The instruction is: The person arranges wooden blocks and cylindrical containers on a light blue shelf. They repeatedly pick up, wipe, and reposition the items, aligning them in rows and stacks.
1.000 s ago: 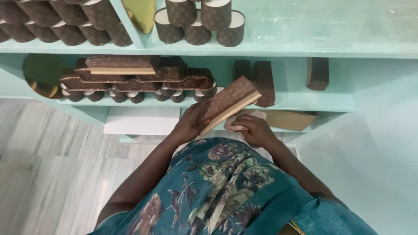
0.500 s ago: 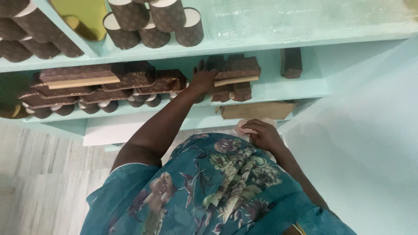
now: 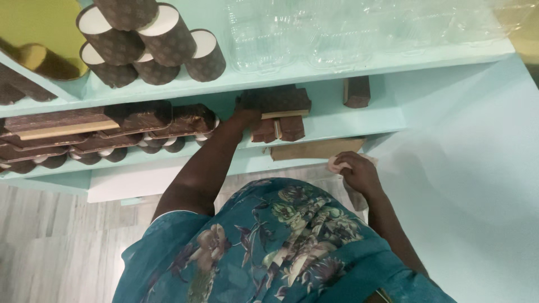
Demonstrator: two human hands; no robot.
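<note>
Brown flat box (image 3: 276, 101) is already set on the middle shelf (image 3: 359, 124), atop two upright ones; left hand (image 3: 247, 118) fingers are kept on it. Right hand (image 3: 359, 174) is curled around something pale below that shelf.

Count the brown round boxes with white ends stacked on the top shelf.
5 show. One on top, two in the middle row, two at the bottom. More may sit behind them.
</note>
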